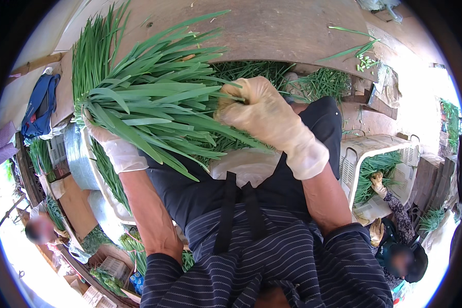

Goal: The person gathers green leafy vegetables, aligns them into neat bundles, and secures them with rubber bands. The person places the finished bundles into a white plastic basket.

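A large bunch of garlic chives, with long flat green leaves, fans out from my left hand toward the right. My left hand, in a pale glove, is closed round the gathered end, and leaves cover most of its fingers. My right hand, in a stained pale glove, is at the leaf tips with its fingers curled in. A few leaf ends show between those fingers. Behind the bunch, an upright pile of chives stands at the left of the brown wooden table.
Loose chives lie beneath the table's near edge. Scattered leaves and cut bits rest on the table at right. A white plastic crate with greens stands right, where a gloved co-worker reaches in. Another person is at far left.
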### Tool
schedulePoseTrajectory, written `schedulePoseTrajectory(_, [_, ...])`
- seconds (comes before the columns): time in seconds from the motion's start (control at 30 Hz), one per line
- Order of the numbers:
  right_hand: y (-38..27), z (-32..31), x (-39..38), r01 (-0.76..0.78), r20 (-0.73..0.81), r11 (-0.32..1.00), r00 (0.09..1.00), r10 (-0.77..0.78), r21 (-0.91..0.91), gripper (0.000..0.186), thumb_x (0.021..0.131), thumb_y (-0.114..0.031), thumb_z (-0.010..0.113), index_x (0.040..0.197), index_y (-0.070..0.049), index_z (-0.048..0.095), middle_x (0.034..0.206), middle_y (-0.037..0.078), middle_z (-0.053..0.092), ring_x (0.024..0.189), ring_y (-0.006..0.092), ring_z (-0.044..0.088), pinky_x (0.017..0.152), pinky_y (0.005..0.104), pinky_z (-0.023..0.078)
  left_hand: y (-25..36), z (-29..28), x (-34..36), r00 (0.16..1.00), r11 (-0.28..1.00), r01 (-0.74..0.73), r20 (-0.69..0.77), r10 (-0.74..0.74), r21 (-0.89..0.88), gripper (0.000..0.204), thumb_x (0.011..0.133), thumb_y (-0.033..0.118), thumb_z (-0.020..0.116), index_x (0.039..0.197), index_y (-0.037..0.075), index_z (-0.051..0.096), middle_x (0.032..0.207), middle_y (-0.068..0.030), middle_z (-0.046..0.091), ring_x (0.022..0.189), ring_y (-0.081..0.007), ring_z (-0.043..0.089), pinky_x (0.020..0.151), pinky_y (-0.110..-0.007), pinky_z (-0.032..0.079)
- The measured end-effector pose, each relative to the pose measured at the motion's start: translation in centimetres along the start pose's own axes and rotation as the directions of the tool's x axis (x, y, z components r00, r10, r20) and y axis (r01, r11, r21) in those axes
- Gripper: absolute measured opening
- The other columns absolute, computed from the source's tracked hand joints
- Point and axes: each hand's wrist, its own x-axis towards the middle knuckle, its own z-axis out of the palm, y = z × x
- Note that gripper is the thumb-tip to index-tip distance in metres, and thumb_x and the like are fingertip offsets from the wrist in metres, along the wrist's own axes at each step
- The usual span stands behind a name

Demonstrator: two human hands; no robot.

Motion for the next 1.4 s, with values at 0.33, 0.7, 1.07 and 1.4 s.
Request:
schedulePoseTrajectory(0.33, [-4.3,-1.3,-4.1,-0.068,0.051,0.968,0.995,0.082,-0.243,0.042,0.089,-0.041,0.080,0.082,-0.001,0.070,0.060,0.009,0.063,0.058,0.0161,0.065,0.052,0.0350,0.048,0.2,-0.7,0.1,0.971,0.979,-0.129,-0.181,0.157,0.157,0.048,0.095,0.044,0.066,0.129,0.011,0.069,0.132,-0.0116,0.069,0.119,-0.0327,0.065,0.105,-0.055,0.051])
schedulePoseTrajectory(0.7, [-3.3,-0.9,-5.9,-0.138,0.339,0.965,0.939,0.057,0.221,0.026,0.087,-0.019,0.079,0.071,-0.003,0.068,0.060,0.005,0.064,0.049,0.0127,0.054,0.050,0.0339,0.046,0.6,-1.2,0.3,0.978,0.990,-0.104,-0.169,0.120,0.099,0.050,0.094,0.045,0.066,0.131,0.011,0.069,0.132,-0.0134,0.069,0.119,-0.0352,0.065,0.106,-0.057,0.050])
schedulePoseTrajectory(1.07, [-0.3,-0.6,-4.8,-0.136,-0.149,0.925,0.985,0.088,-0.353,0.036,0.094,-0.034,0.074,0.092,0.001,0.070,0.083,0.015,0.072,0.074,0.0338,0.069,0.067,0.0461,0.051,0.4,-2.3,1.9,0.992,0.996,-0.088,-0.090,0.086,-0.017,0.046,0.094,0.044,0.068,0.126,0.011,0.071,0.128,-0.0117,0.071,0.116,-0.0327,0.065,0.104,-0.055,0.051])
schedulePoseTrajectory(1.4, [-2.7,-0.5,-4.6,-0.338,-0.005,0.934,0.941,0.340,-0.119,0.036,0.094,-0.032,0.076,0.101,0.003,0.072,0.081,0.009,0.066,0.070,0.0186,0.061,0.064,0.0367,0.048,-0.4,0.5,0.8,0.967,0.992,-0.095,-0.228,0.112,0.083,0.046,0.093,0.046,0.068,0.124,0.011,0.072,0.123,-0.0106,0.073,0.114,-0.0322,0.066,0.103,-0.054,0.051])
